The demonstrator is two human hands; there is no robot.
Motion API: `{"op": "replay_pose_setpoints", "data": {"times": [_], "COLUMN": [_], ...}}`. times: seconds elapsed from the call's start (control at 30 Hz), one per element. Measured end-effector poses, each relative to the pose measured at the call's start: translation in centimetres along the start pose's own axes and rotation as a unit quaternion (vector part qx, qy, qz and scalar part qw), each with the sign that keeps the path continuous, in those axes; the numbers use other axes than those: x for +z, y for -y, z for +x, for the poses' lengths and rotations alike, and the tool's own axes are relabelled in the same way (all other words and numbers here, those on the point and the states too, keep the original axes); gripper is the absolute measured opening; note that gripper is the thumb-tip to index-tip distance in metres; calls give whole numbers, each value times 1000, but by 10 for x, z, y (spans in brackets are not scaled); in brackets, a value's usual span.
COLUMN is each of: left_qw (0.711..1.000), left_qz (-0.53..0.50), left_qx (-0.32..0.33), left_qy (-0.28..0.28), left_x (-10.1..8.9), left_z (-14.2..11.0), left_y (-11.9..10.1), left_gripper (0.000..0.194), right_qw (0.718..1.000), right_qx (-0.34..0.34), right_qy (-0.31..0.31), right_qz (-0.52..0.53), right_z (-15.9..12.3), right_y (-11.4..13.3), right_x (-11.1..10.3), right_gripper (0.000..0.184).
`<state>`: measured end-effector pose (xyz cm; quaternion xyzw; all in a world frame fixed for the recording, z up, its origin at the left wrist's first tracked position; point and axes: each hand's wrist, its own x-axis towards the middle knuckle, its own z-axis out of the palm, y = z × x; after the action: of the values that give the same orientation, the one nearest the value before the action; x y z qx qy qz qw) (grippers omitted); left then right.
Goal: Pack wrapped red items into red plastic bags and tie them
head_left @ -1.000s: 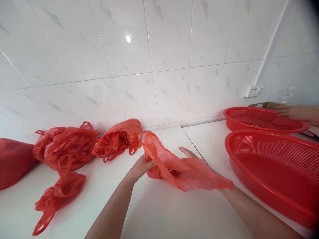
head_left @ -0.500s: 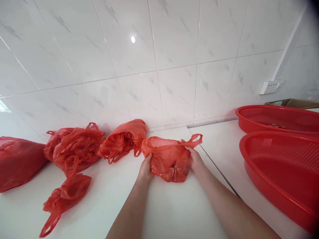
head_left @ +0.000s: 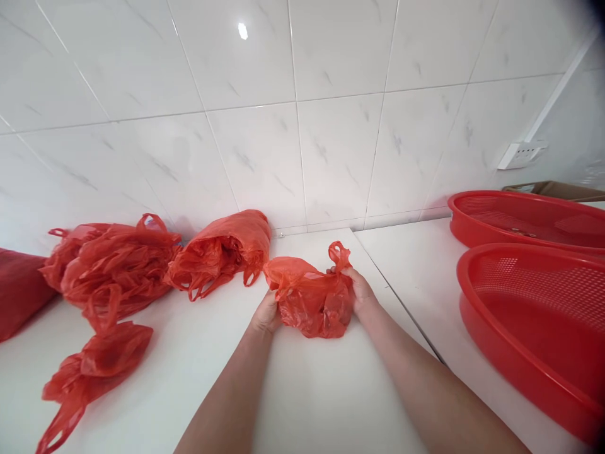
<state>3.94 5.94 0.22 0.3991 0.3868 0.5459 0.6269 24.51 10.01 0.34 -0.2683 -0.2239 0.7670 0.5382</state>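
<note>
Between my two hands is a thin red plastic bag [head_left: 314, 302], its lower part resting on or just over the white table. My left hand [head_left: 268, 311] grips its left side, with the fingers partly hidden behind the film. At the right upper edge my right hand [head_left: 357, 287] holds the bag close to a loop handle that sticks up. Something darker shows dimly through the film, too unclear to name. Just left of it lies a red bag stuffed with other bags [head_left: 227, 249], its mouth facing me.
Further left are a heap of crumpled red bags [head_left: 118, 265], a loose red bag [head_left: 101, 359] in front and a full red bag [head_left: 21, 290]. Two red plastic baskets [head_left: 477, 302] stand at right. A tiled wall with a socket [head_left: 522, 154] closes off the back.
The bag's right handle, which pointed out to the right, now stands upright and bunched by my right hand. My right hand has moved slightly inward. The view has tilted down and shifted.
</note>
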Motion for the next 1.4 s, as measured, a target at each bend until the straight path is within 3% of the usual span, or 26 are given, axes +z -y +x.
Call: {"op": "replay_pose_setpoints", "data": {"times": [0.17,0.33,0.6,0.73,0.8,0.9,1.03,1.2,1.4], "left_qw": [995,993,987,981,974,970,972,976,977], "left_qz": [-90,-102,-136,-188,-218,-224,-211,-204,-185], "left_qx": [-38,-37,-21,-9,-22,-60,-90,-57,-5], "left_qy": [21,-53,-84,-49,-58,-76,-59,-54,-103], "left_x": [8,9,12,18,18,14,9,11,9], "left_z": [-4,3,3,2,2,2,0,-3,2], "left_y": [-4,0,1,-3,-3,-1,-1,-2,3], "left_gripper": [31,20,20,19,17,9,10,18,24], "right_qw": [994,992,998,996,995,995,994,995,994], "right_qx": [-19,-6,6,10,29,44,46,45,48], "right_qy": [65,26,25,52,61,50,27,39,85], "right_qz": [-83,-125,59,73,69,79,92,78,57], "right_z": [-8,-7,-10,-12,-11,-10,-12,-17,-17], "right_y": [-5,-11,-8,-14,-18,-21,-19,-16,-17], "right_x": [6,7,9,14,16,17,17,19,18], "right_gripper": [20,15,22,23,22,22,23,30,51]}}
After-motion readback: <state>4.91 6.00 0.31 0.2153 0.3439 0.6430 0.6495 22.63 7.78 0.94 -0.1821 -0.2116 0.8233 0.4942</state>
